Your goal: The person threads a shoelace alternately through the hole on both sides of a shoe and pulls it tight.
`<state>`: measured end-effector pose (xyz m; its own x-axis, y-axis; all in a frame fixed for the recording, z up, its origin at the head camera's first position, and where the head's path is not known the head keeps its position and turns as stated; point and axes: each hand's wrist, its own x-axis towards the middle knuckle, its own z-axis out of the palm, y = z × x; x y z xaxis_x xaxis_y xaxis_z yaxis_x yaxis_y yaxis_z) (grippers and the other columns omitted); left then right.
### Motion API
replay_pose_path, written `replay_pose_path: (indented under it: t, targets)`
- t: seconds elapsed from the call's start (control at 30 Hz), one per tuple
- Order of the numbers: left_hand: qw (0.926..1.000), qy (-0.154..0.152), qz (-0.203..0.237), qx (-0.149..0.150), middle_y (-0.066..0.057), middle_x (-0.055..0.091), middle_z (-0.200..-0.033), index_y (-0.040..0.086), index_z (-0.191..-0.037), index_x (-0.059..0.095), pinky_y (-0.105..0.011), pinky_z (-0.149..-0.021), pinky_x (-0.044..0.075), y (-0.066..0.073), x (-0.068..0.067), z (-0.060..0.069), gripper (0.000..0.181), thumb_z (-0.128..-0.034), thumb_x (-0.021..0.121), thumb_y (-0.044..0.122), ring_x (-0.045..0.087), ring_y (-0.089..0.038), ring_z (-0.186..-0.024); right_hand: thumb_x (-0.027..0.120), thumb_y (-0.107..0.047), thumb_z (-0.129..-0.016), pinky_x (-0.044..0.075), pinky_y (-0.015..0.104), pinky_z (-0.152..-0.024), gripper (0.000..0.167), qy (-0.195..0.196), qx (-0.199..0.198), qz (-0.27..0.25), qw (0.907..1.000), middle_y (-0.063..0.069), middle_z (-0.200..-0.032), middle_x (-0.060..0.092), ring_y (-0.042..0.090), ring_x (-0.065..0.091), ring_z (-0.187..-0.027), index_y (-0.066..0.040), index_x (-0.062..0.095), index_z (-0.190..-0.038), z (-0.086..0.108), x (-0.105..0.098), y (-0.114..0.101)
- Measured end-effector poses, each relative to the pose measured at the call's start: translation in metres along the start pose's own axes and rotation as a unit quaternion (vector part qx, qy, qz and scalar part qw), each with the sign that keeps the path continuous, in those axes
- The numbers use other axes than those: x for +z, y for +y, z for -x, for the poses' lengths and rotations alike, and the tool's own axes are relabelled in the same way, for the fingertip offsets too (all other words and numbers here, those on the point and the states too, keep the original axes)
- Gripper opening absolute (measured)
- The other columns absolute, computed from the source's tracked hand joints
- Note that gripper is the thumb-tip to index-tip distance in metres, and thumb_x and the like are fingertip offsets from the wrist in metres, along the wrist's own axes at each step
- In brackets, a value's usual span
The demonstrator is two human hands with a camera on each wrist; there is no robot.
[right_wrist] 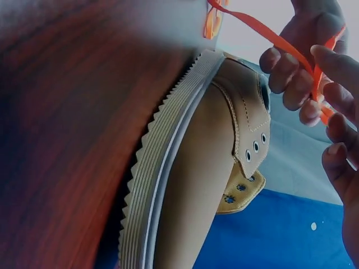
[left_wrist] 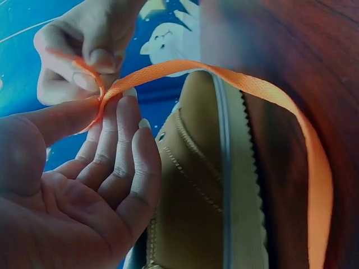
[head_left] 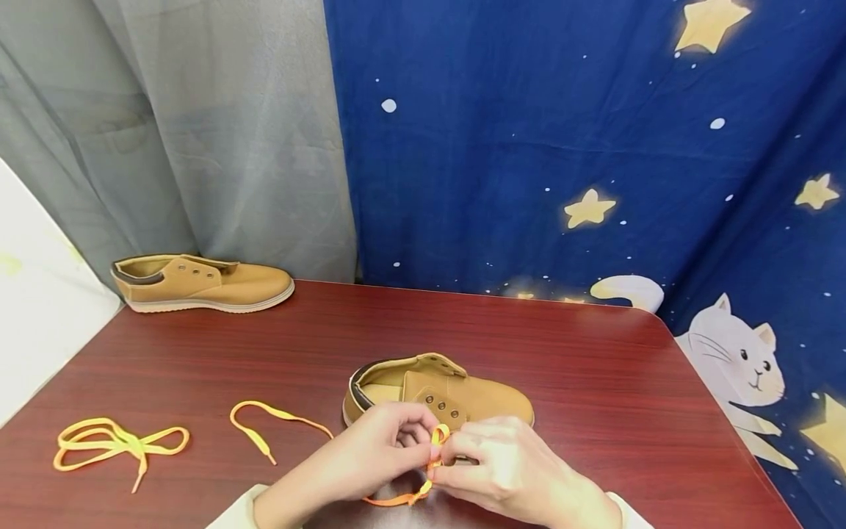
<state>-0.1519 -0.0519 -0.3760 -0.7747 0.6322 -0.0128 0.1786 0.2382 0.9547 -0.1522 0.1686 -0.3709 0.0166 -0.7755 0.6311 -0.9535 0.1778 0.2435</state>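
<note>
An orange flat shoelace (head_left: pixel 396 501) is between my two hands in front of a tan shoe (head_left: pixel 492 397). My left hand (head_left: pixel 373 452) pinches it between thumb and fingertips, the other fingers extended in the left wrist view. Close against it, my right hand (head_left: pixel 509 470) pinches the lace near a small loop. From the pinch, the lace (left_wrist: pixel 252 87) arcs over the shoe's side in the left wrist view. The shoe lies upright, toe to the right, its eyelets (right_wrist: pixel 256 147) bare in the right wrist view. Neither hand touches the shoe visibly.
A second tan shoe (head_left: pixel 244 286) stands at the table's back left corner. A bundled yellow-orange lace (head_left: pixel 119 444) lies at the front left. A loose lace end (head_left: pixel 261 444) curves beside my left forearm. Curtains (head_left: pixel 476 147) hang behind the table (head_left: pixel 595 353).
</note>
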Motion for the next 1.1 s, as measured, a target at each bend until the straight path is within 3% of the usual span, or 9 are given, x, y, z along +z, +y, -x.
replay_pose_path:
  t: [0.17,0.33,0.43,0.57,0.63,0.7,0.8,0.93,1.1]
  targets:
    - [0.9943,0.014,-0.106,0.001,0.007,0.071,-0.081,0.012,-0.099,0.07,-0.016,-0.067,0.05,0.0,0.0,0.0,0.01,-0.0947,0.068,0.02,0.061,0.005,-0.073,0.071,-0.018,-0.093,0.052,0.012,-0.077,0.004,-0.003,0.047,-0.068,0.9965,-0.008,-0.095,0.067,0.001,0.065,-0.084,-0.019,0.075,-0.094,0.009,0.003,-0.003]
    - [0.9706,0.067,-0.231,0.014,0.018,0.066,-0.076,0.019,-0.098,0.072,-0.017,-0.063,0.047,0.01,-0.004,0.001,0.014,-0.0969,0.067,0.032,0.056,0.008,-0.069,0.071,-0.013,-0.094,0.047,0.006,-0.073,0.003,0.043,0.132,-0.177,0.9745,-0.006,-0.091,0.072,0.0,0.062,-0.078,-0.014,0.073,-0.095,0.021,0.006,-0.004]
    - [0.9369,0.12,-0.324,0.052,0.021,0.063,-0.075,0.024,-0.092,0.071,-0.019,-0.062,0.047,0.014,-0.004,-0.002,0.007,-0.0949,0.07,0.03,0.054,0.007,-0.069,0.073,-0.008,-0.092,0.043,0.004,-0.063,0.007,0.059,0.184,-0.228,0.9542,-0.005,-0.085,0.072,-0.001,0.056,-0.069,-0.014,0.072,-0.095,0.03,0.008,-0.006]
    - [0.8734,0.195,-0.428,0.124,0.016,0.066,-0.084,0.024,-0.091,0.07,-0.024,-0.069,0.05,0.011,-0.001,-0.013,0.009,-0.0866,0.078,0.022,0.058,-0.002,-0.079,0.077,-0.006,-0.088,0.041,0.005,-0.055,0.014,0.049,0.274,-0.26,0.9247,-0.007,-0.078,0.07,-0.004,0.051,-0.063,-0.018,0.072,-0.094,0.04,0.01,-0.01]
    - [0.8546,0.21,-0.449,0.153,0.012,0.067,-0.09,0.021,-0.094,0.07,-0.026,-0.073,0.051,0.009,0.001,-0.021,0.015,-0.0826,0.081,0.019,0.059,-0.007,-0.085,0.077,-0.007,-0.088,0.042,0.007,-0.053,0.014,0.04,0.325,-0.278,0.9028,-0.006,-0.076,0.07,-0.007,0.051,-0.063,-0.019,0.073,-0.094,0.042,0.01,-0.012]
    - [0.8447,0.211,-0.46,0.175,0.008,0.067,-0.095,0.018,-0.097,0.071,-0.027,-0.076,0.051,0.007,0.002,-0.029,0.02,-0.0802,0.082,0.015,0.058,-0.011,-0.088,0.075,-0.008,-0.09,0.045,0.011,-0.051,0.012,0.035,0.376,-0.305,0.8742,-0.003,-0.075,0.071,-0.008,0.053,-0.063,-0.018,0.074,-0.095,0.042,0.01,-0.013]
    - [0.8433,0.195,-0.469,0.176,0.005,0.066,-0.097,0.015,-0.1,0.072,-0.028,-0.077,0.051,0.005,0.004,-0.036,0.024,-0.0787,0.083,0.016,0.058,-0.013,-0.087,0.072,-0.008,-0.092,0.048,0.017,-0.048,0.008,0.037,0.442,-0.347,0.8262,0.004,-0.076,0.074,-0.006,0.059,-0.062,-0.013,0.075,-0.098,0.042,0.01,-0.016]
    - [0.8597,0.162,-0.466,0.133,0.005,0.065,-0.091,0.015,-0.099,0.073,-0.028,-0.073,0.051,0.005,0.004,-0.038,0.022,-0.0799,0.084,0.02,0.062,-0.012,-0.084,0.07,-0.009,-0.094,0.048,0.022,-0.043,0.005,0.04,0.514,-0.388,0.7642,0.014,-0.074,0.074,-0.001,0.061,-0.057,-0.007,0.074,-0.096,0.041,0.01,-0.016]
    - [0.8788,0.145,-0.442,0.107,0.006,0.069,-0.089,0.017,-0.098,0.071,-0.027,-0.072,0.053,0.004,0.003,-0.039,0.021,-0.0815,0.083,0.021,0.067,-0.011,-0.085,0.069,-0.013,-0.095,0.052,0.03,-0.042,0.013,0.024,0.567,-0.412,0.7132,0.02,-0.068,0.069,0.003,0.061,-0.051,-0.001,0.072,-0.093,0.041,0.01,-0.015]
